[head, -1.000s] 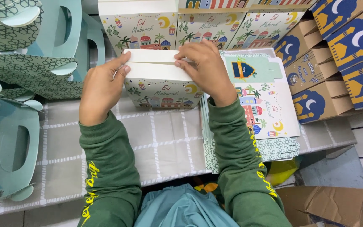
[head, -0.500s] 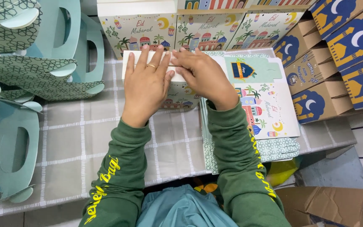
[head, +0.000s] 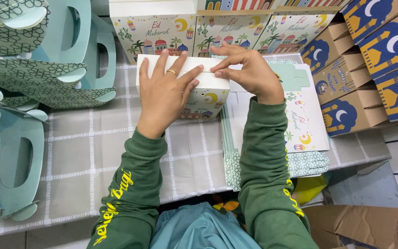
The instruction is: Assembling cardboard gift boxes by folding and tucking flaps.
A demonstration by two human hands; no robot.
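A person in a green sweatshirt is leaning over a table covered with a grey checked cloth [head: 84,152]. Both hands are pressing on a small white gift box [head: 208,94] printed with palm trees, domes and a crescent moon, which is sitting near the far middle of the table. The left hand [head: 164,94] is lying flat and open on the box top, fingers spread, a ring on one finger. The right hand [head: 247,69] is resting on the box's right end with fingers bent and thumb pointing left; it seems to be pinching a flap, though the flap is hidden. Just right of the box, a stack of flat unfolded boxes [head: 300,120] is lying under the right forearm. Finished printed boxes [head: 153,25] are standing behind. Teal handled boxes [head: 19,152] are crowding the left, and brown and blue boxes [head: 360,69] are piling up at the right.
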